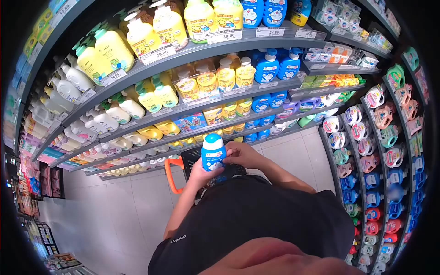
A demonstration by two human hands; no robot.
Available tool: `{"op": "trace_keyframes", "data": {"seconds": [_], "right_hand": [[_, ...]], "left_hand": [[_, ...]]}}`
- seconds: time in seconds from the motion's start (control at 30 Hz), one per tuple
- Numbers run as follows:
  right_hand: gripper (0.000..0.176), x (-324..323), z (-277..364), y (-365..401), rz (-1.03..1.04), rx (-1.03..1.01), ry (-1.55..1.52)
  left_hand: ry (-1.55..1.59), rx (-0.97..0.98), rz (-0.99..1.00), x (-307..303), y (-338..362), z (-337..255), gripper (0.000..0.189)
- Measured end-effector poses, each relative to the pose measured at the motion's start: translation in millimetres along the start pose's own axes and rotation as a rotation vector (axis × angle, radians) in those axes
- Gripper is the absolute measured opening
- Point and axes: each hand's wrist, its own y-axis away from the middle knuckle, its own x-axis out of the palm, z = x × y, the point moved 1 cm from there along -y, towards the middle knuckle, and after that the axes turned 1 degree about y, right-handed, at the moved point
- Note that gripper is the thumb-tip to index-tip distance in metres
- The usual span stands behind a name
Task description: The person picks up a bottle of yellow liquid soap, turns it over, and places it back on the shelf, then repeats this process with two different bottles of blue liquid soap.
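Note:
A blue bottle (213,158) with a white shoulder and a blue cap stands upright in front of my body, its printed front towards me. My left hand (205,173) is wrapped round its lower part, the thumb lying across the front. At the bottle's right edge, my right hand (237,154) is closed with its fingers curled in against the side. The bottle hides part of those fingertips. Just beyond the hands is a black shopping basket (189,161) with an orange handle (170,176), partly covered by my left arm and the bottle.
Curved-looking shelves hold yellow pump bottles (197,20), blue pump bottles (267,65) and white bottles (75,75), with price tags (224,36) along the edges. On the right, another rack carries detergent jugs (373,97). Pale floor tiles (114,215) lie below.

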Motion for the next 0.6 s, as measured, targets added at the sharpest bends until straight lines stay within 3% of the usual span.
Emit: {"op": "trace_keyframes", "data": {"seconds": [0.1,0.23,0.37,0.4,0.5,0.53,0.6], "right_hand": [[0.048,-27.3,16.0,11.5,-0.020,-0.022,0.162],[0.060,-59.0,12.5,27.5,-0.077,0.009,-0.092],[0.060,-97.7,47.0,40.7,-0.068,-0.005,-0.124],[0.058,-107.7,60.9,43.2,-0.119,-0.014,0.005],[0.060,-151.6,87.3,39.4,-0.158,-0.216,0.186],[0.059,-166.4,103.7,34.3,-0.143,-0.252,0.078],[0.054,-194.2,148.3,23.4,-0.214,-0.399,0.033]], "left_hand": [[0.012,-0.009,0.050,32.0,-20.7,-11.5,0.053],[-0.276,-0.057,0.089,69.4,-43.1,-38.5,0.051],[-0.233,0.053,0.062,102.0,-63.9,-34.8,0.049],[-0.220,0.110,0.037,110.6,-67.5,-35.7,0.060],[-0.202,0.139,-0.016,132.8,-72.3,-51.3,0.052],[-0.057,0.122,0.011,139.2,-75.5,-49.9,0.043],[-0.163,0.112,0.080,145.3,-74.3,-48.9,0.039]]}}
